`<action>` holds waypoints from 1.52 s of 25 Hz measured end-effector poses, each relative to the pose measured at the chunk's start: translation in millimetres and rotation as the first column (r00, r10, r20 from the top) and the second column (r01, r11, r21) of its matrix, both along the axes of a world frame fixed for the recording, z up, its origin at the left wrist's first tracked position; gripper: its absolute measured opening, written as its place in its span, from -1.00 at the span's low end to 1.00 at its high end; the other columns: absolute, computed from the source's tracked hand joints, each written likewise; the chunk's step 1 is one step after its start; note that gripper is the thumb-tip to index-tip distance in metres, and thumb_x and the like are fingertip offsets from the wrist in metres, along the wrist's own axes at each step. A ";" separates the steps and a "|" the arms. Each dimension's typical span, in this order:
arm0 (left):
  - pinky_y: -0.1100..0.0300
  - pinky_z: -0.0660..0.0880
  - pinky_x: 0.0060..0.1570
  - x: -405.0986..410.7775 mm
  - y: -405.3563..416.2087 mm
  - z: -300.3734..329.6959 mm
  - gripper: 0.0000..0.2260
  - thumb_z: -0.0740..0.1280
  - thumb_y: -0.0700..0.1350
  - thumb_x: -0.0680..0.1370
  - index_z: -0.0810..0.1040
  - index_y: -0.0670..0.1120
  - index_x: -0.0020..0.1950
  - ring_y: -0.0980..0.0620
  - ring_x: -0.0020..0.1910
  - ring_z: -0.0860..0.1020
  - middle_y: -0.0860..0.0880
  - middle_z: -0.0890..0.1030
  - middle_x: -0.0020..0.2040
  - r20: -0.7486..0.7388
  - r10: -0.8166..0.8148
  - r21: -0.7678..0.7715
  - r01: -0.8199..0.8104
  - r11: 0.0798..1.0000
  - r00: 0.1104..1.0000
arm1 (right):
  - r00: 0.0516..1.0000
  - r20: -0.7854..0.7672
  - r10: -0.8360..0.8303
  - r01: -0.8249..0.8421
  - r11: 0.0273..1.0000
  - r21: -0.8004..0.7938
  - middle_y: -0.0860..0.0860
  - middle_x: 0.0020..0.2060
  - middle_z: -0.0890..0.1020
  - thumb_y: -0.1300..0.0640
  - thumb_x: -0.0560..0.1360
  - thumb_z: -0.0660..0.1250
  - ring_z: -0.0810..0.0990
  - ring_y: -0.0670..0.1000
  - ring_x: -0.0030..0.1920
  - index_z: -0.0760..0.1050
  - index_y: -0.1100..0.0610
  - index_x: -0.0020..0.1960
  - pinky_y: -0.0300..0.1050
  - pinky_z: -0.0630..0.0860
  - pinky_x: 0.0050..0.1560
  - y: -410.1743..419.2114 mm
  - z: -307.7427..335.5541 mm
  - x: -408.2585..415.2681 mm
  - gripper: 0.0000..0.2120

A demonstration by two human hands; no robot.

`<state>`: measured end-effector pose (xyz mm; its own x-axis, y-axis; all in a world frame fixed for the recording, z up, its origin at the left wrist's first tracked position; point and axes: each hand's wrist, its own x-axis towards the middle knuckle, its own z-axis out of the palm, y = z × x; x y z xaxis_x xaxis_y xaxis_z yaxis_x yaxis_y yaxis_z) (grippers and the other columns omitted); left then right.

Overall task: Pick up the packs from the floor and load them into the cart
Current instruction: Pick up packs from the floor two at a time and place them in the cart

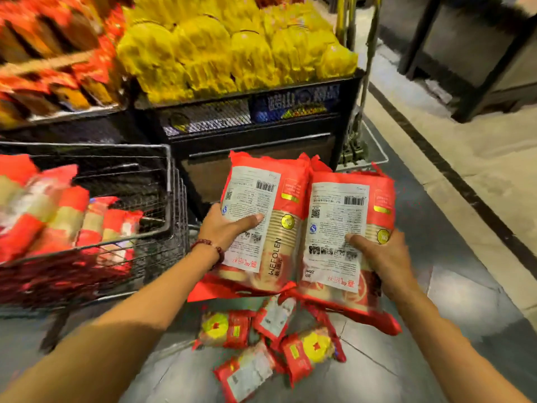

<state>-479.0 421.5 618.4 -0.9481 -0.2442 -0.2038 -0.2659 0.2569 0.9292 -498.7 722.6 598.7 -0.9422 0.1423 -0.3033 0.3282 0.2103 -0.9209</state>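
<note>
My left hand (pixel 225 228) grips a red pack of paper cups (pixel 261 205) with its white label facing up, thumb on the label. Beside it, my right hand (pixel 380 251) grips a second red pack (pixel 345 228) the same way. Both packs are held side by side above the floor. Below them several smaller red packs (pixel 261 344) lie scattered on the grey floor tiles. The wire cart (pixel 162 181) stands to the left and holds several red packs (pixel 58 216).
A black display stand (pixel 261 132) piled with yellow bags (pixel 226 50) is straight ahead, close behind the held packs. Red and orange goods fill a shelf (pixel 52 62) at upper left. An aisle with a dark stripe runs along the right, past a dark rack (pixel 465 53).
</note>
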 end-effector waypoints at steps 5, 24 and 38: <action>0.13 0.57 0.02 67.7 -108.1 39.8 -0.32 0.58 0.24 0.13 0.63 -0.08 0.14 0.04 0.01 0.66 0.01 0.70 0.02 -0.006 0.322 -0.009 -0.322 0.947 0.947 | 0.964 -0.029 0.266 -0.266 0.964 -0.009 0.06 -0.09 0.74 -0.12 0.07 0.58 0.75 0.09 -0.17 0.53 0.13 0.15 0.17 0.67 -0.06 -113.5 42.0 -7.0 -0.29; 0.49 0.47 -0.40 26.3 -450.7 37.5 -0.70 0.60 -0.13 0.33 0.64 -0.10 0.01 0.05 -0.15 0.63 -0.02 0.66 -0.06 0.040 0.393 0.089 -0.395 0.914 0.919 | 0.954 -0.062 0.295 -0.296 0.955 -0.018 0.12 -0.10 0.68 0.06 0.19 0.61 0.69 0.09 -0.18 0.47 0.26 0.10 -0.07 0.57 -0.22 -468.6 55.2 -54.8 -0.41; 0.09 0.61 -0.02 -23.3 -435.4 -28.6 -0.45 0.59 0.19 0.18 0.63 -0.06 0.04 -0.02 -0.12 0.67 0.00 0.71 -0.05 0.262 0.416 0.114 -0.456 0.883 0.871 | 0.970 -0.050 0.238 -0.235 0.970 0.055 0.13 -0.12 0.71 0.08 0.24 0.59 0.71 0.00 -0.27 0.55 0.25 0.08 -0.18 0.56 -0.32 -441.1 39.8 -91.6 -0.51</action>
<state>-502.3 -14.0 589.8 -0.6771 -0.5651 -0.4714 -0.5193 -0.0871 0.8502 -590.3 281.6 638.5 -0.9660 -0.0733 -0.2478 0.2124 0.3203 -0.9232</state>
